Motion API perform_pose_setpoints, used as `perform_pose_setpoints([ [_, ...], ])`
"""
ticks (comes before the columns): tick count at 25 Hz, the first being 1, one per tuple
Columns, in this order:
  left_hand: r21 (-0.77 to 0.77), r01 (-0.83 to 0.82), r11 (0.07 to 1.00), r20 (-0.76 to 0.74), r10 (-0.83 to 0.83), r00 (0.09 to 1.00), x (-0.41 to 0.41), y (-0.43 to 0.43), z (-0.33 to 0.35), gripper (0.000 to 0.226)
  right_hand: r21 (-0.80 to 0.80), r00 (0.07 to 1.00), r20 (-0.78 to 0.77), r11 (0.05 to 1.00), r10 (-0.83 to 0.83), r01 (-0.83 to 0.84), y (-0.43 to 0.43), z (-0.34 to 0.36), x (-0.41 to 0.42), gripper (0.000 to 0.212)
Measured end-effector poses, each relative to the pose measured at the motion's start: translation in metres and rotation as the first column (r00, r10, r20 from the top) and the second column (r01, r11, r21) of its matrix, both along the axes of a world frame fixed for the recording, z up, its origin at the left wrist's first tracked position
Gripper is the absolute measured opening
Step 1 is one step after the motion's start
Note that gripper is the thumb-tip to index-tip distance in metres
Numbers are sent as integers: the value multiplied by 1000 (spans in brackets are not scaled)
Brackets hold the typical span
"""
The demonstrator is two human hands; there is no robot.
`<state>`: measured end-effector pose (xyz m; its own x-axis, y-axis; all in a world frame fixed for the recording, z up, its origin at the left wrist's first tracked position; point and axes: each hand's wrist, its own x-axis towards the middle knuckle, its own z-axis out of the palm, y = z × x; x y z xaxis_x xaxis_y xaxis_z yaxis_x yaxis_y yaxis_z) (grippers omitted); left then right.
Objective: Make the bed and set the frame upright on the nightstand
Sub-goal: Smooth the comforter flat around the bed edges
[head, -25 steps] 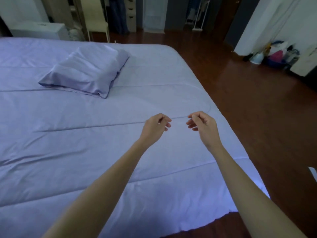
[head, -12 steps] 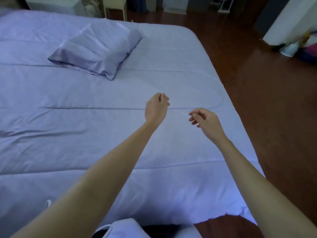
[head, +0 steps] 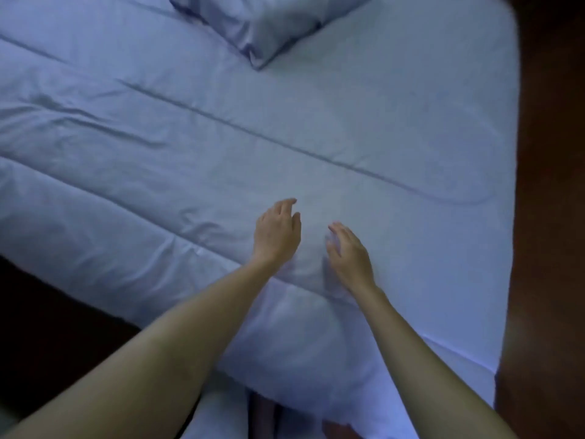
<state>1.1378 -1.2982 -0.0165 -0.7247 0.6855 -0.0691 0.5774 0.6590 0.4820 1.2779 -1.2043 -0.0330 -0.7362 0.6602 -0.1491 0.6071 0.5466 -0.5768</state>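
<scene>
— What could go wrong here?

— Both palms are spread flat, holding nothing: left hand and right hand low over the pale lilac quilted cotton bedspread. Pushing unevenly could bunch new creases toward the lilac fabric pillow.

— Touching it?

— Probably; blur hides contact. Frame and nightstand are out of view.

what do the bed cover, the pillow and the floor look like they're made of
Bed cover: soft woven cloth, probably cotton or a blend, matte lavender, padded; stitched lines and fine creases show. Pillow: slightly glossier cloth in the same colour, puffy, with sharp folds at its corner. Floor: dark reddish brown, likely wood or laminate; too blurred to be sure.
</scene>
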Motion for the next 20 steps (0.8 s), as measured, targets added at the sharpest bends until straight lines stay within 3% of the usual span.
perform_pose_setpoints([
  [2, 7, 54, 999, -124, -53, 991, 16, -12, -21, 46, 161, 980, 130, 972, 149, -170, -8, -33, 17, 62],
  [4, -15, 214, 977, -316, -208, 926, 28, -20, -39, 51, 305, 974, 184, 934, 132, -184, 1, -48, 38, 58],
  [6, -103, 466, 879, -382, -467, 797, 39, -22, -52, 52, 350, 980, 197, 935, -9, -62, 23, -56, 71, 56],
  [8, -194, 641, 743, -344, -664, 664, 54, -23, -61, 56, 375, 958, 195, 919, -209, 124, 41, -60, 121, 57],
  [10, -227, 639, 735, -262, -678, 687, 54, -28, -67, 59, 372, 902, 200, 882, -382, 291, 50, -62, 174, 60],
  [12, -227, 506, 832, -236, -551, 800, 29, -49, -74, 63, 327, 825, 248, 845, -508, 423, 53, -59, 222, 65],
  [14, -248, 241, 938, -243, -301, 922, -14, -85, -79, 66, 244, 695, 285, 751, -660, 614, 60, -51, 248, 68],
  [16, -323, -73, 943, -214, 2, 977, -58, -128, -78, 68, 191, 521, 259, 571, -814, 798, 73, -39, 232, 67],
  [17, -359, -225, 906, -203, 159, 966, -76, -145, -75, 69, 194, 497, 212, 535, -841, 822, 80, -35, 210, 67],
  [18, -388, -355, 851, -197, 299, 934, -89, -157, -70, 70, 191, 545, 152, 566, -824, 802, 84, -30, 181, 68],
  [20, -421, -509, 750, -198, 472, 859, -103, -158, -61, 70, 158, 778, 14, 770, -628, 619, 81, -24, 103, 69],
])
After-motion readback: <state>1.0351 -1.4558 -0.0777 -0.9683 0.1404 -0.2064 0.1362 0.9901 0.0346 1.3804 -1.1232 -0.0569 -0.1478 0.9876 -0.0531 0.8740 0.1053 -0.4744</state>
